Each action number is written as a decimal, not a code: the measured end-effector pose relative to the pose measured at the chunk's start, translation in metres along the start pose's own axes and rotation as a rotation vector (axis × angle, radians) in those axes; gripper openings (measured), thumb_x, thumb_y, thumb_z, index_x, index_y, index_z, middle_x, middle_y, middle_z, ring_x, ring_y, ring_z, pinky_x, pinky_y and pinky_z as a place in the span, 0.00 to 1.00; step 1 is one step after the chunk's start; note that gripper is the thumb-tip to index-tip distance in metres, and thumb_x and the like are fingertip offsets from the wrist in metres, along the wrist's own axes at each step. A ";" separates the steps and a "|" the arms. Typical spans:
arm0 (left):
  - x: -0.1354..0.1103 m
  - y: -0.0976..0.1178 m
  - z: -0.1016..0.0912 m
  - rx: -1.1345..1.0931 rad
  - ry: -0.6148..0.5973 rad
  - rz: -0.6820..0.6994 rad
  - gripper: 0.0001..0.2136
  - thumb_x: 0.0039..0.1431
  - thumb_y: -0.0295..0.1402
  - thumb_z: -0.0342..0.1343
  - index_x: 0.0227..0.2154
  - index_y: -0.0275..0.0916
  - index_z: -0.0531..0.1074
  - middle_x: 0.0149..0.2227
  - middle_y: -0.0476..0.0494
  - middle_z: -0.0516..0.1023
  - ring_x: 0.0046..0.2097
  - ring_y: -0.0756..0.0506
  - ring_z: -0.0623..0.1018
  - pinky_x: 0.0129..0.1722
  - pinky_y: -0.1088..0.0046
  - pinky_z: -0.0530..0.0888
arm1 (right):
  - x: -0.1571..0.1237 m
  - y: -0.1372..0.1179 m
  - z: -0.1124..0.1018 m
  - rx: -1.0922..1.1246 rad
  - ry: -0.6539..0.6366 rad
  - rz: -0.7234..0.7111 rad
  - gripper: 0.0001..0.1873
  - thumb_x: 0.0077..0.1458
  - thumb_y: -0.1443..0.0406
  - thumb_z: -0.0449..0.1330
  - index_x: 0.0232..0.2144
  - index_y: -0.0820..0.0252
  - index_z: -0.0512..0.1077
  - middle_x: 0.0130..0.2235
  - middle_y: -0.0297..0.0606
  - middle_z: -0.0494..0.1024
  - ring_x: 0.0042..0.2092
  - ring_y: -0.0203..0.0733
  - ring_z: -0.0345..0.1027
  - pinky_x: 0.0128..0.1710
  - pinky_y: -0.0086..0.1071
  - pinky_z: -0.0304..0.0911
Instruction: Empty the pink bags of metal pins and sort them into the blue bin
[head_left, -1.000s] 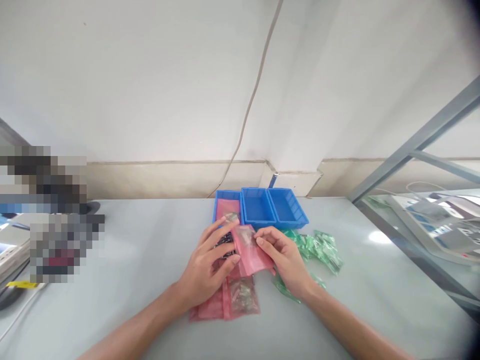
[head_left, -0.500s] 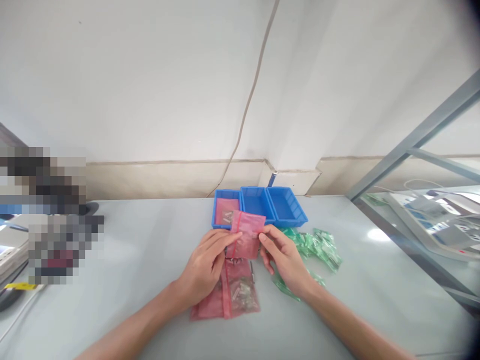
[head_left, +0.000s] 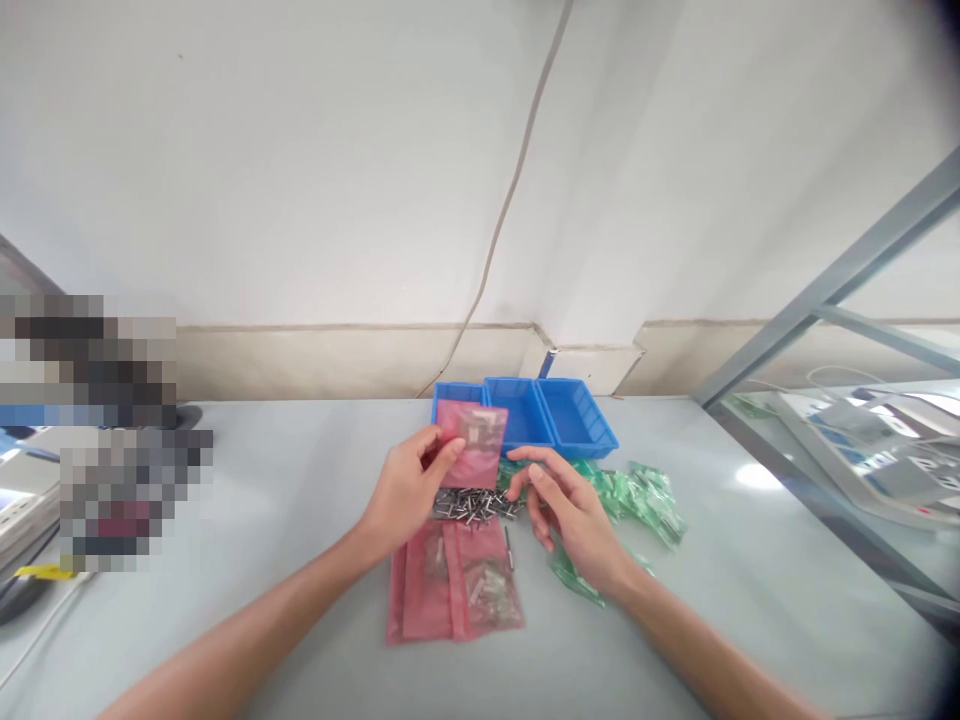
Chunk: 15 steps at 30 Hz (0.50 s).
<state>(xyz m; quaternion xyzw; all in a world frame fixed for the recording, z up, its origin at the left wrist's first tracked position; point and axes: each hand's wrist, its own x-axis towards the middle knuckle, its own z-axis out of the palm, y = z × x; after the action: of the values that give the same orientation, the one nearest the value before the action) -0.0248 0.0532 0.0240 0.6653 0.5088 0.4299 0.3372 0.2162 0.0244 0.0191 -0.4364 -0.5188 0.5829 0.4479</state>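
Since half a second ago the right hand has let go of the pink bag; the left hand alone now holds it, higher and farther back, and a heap of small metal pins lies uncovered on the table between the two hands. Pale grey table, running back to a white wall with a thin cable slanting down it. Grey metal frame at the right edge. Three blue trays side by side against the wall; the pink bag hangs in front of the leftmost one and hides most of it. Pile of small green bags on the table right of the right hand, some partly under it. Stack of flat pink bags near the front, between the forearms, with small pale parts showing through the plastic. Left hand: thumb and fingers pinched on the pink bag's left edge, the bag upright and clear of the table. Right hand: open, fingers spread and loosely curled, holding nothing, its fingertips just beside the right end of the pin heap. One stray pin lies apart, just beside the right edge of the pink stack.
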 end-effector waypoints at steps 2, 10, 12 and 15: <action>0.016 -0.005 -0.001 -0.019 0.001 -0.015 0.14 0.76 0.43 0.54 0.49 0.39 0.78 0.39 0.44 0.84 0.40 0.41 0.83 0.40 0.67 0.79 | 0.000 0.000 0.000 -0.003 0.015 -0.006 0.21 0.71 0.46 0.59 0.54 0.53 0.74 0.36 0.35 0.80 0.21 0.30 0.59 0.16 0.24 0.61; 0.050 -0.013 0.003 0.173 0.024 -0.040 0.27 0.71 0.34 0.58 0.70 0.37 0.65 0.33 0.46 0.84 0.37 0.39 0.83 0.43 0.64 0.77 | 0.001 0.001 -0.001 -0.046 0.043 -0.046 0.21 0.71 0.47 0.59 0.54 0.54 0.73 0.35 0.34 0.80 0.20 0.30 0.59 0.16 0.25 0.61; 0.052 -0.011 0.005 0.251 0.015 -0.023 0.29 0.71 0.32 0.57 0.72 0.39 0.62 0.28 0.49 0.81 0.34 0.40 0.81 0.42 0.64 0.75 | 0.001 0.001 -0.001 -0.065 0.043 -0.057 0.21 0.72 0.47 0.59 0.53 0.54 0.73 0.35 0.34 0.80 0.20 0.30 0.59 0.16 0.25 0.61; 0.055 -0.008 0.007 0.346 0.028 0.000 0.29 0.73 0.32 0.54 0.74 0.41 0.59 0.31 0.48 0.81 0.36 0.39 0.81 0.42 0.64 0.73 | 0.001 0.004 -0.002 -0.104 0.035 -0.082 0.19 0.72 0.48 0.58 0.53 0.54 0.73 0.35 0.34 0.79 0.20 0.31 0.60 0.16 0.25 0.61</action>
<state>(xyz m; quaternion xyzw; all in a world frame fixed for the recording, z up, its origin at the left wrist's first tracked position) -0.0153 0.1086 0.0265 0.7072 0.5799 0.3452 0.2105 0.2179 0.0255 0.0148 -0.4475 -0.5578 0.5289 0.4571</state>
